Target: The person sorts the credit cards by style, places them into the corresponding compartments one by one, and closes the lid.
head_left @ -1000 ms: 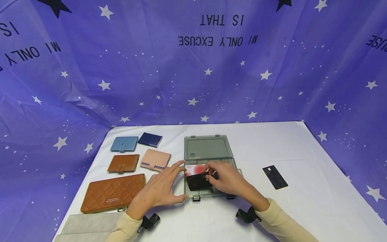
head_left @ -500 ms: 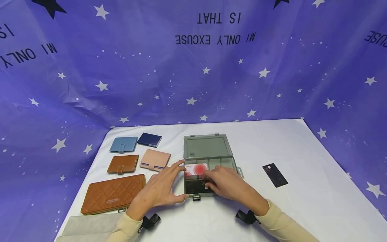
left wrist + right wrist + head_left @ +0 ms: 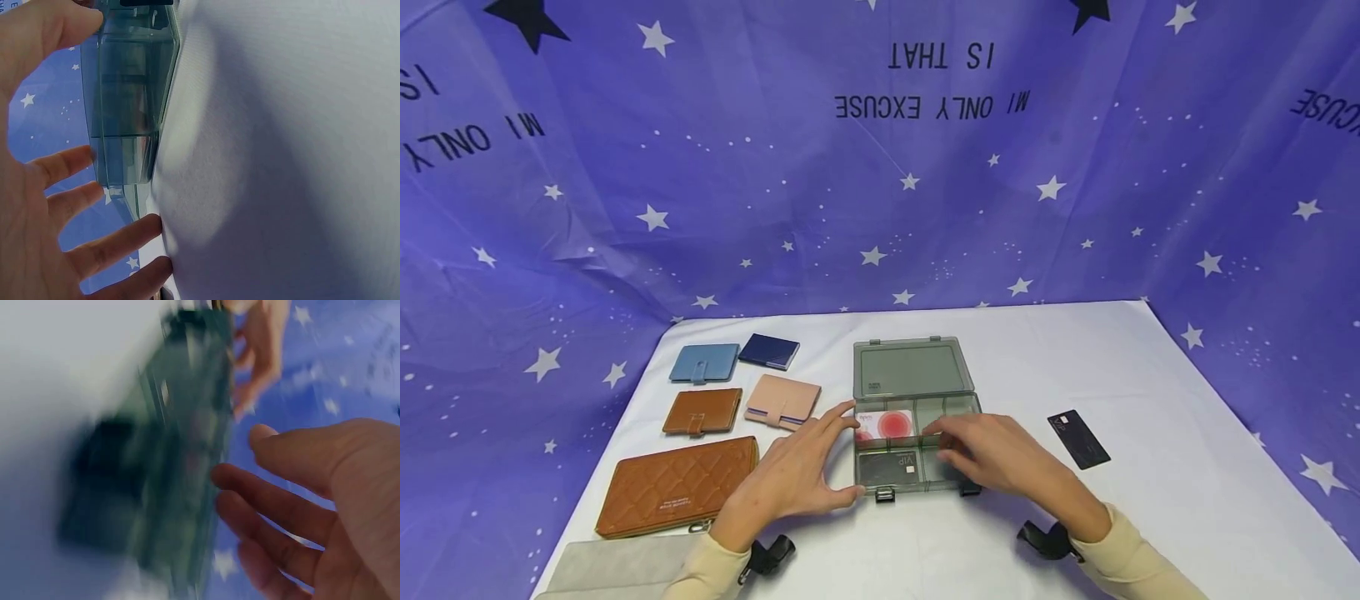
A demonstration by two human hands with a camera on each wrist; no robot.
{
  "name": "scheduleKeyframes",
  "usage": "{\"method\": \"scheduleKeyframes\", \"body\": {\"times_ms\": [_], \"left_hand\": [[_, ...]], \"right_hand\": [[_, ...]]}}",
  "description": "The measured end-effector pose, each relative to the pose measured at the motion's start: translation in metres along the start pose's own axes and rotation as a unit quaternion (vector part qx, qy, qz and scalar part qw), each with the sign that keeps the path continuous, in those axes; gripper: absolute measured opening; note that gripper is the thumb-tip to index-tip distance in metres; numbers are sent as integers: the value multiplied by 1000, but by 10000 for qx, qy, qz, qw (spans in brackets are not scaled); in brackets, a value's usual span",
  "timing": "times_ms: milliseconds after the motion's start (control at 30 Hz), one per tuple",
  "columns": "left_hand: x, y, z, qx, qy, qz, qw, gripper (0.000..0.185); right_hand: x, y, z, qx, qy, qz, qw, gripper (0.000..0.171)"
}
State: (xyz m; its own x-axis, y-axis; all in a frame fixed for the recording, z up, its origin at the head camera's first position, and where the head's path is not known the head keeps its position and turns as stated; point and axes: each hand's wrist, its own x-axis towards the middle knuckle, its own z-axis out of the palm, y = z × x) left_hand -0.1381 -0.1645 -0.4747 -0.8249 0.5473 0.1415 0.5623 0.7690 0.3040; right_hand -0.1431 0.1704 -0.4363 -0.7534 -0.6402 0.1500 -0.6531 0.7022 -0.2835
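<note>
A grey-green see-through box (image 3: 914, 368) with compartments lies with its lid folded back. A white card with pink-red circles (image 3: 883, 425) is in its back left compartment, and a black VIP card (image 3: 880, 469) lies flat in the front left one. My left hand (image 3: 797, 467) is spread along the box's left side, fingertips and thumb at its edge. My right hand (image 3: 1000, 454) hovers over the box's right part with loosely bent fingers, holding nothing; the right wrist view shows its thumb (image 3: 294, 447) apart from the fingers. Another black VIP card (image 3: 1078, 439) lies on the table to the right.
Left of the box lie a blue card holder (image 3: 703, 363), a navy case (image 3: 768, 352), a small brown wallet (image 3: 703, 411), a pink wallet (image 3: 783, 400) and a long quilted brown wallet (image 3: 677, 486). A grey flat piece (image 3: 621, 562) sits at the front left. Starred purple cloth (image 3: 880, 167) surrounds the white table.
My right hand has let go of the black VIP card, which went down from a tilt to lying flat in the front left compartment. The hand has moved right; my left hand stays put.
</note>
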Motion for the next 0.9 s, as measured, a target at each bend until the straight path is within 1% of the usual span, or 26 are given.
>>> {"method": "scheduleKeyframes", "body": {"times_ms": [100,200,267,400,533,600,700,767,900], "left_hand": [[0,0,0,-11,-9,18,10000,88],[1,1,0,-21,3,47,10000,89],[1,1,0,-4,19,59,10000,89],[0,0,0,31,47,43,10000,88],[-1,-1,-1,31,60,2,10000,88],[-1,-1,-2,5,34,-6,10000,88],[-1,-1,-1,-46,-31,-31,10000,88],[-1,0,-1,-57,-56,-39,10000,88],[0,0,0,-36,-59,-45,10000,89]], "right_hand": [[-20,22,-16,-110,507,321,9981,38],[-44,45,-30,-287,780,912,9924,45],[-60,58,-36,-336,711,1425,9867,48],[-88,79,-41,-238,289,2314,9721,58],[-111,97,-34,-218,15,2889,9571,77],[-121,103,-29,-240,16,3086,9509,88],[-134,109,-21,-184,194,3220,9464,99],[-140,112,-18,-65,382,3217,9460,98],[-145,117,-13,197,653,3099,9483,89]]}}
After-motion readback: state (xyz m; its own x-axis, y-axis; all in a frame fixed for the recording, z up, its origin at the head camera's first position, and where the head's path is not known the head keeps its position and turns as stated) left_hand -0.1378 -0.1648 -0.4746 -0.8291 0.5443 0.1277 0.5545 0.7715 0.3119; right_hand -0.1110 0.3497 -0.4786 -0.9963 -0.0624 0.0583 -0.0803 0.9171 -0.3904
